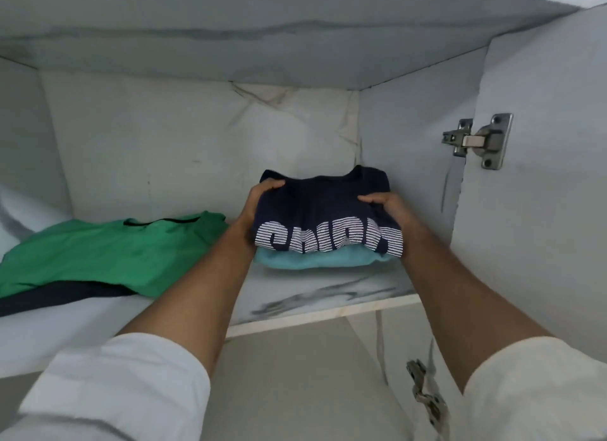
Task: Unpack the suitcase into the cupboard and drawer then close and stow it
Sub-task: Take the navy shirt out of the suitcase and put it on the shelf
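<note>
Soft dim light, wide-angle edge distortion

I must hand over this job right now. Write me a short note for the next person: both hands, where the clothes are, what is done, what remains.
Left hand: grip on the left edge of the folded navy shirt.
Right hand: grip on its right edge.
Navy shirt lies on a folded teal garment, right side of the cupboard shelf.
Green shirt lies left on the shelf, over a dark garment.
Done: four garments on the shelf.
Left: let go of the navy shirt. Suitcase and drawer are out of view, so check them.
</note>
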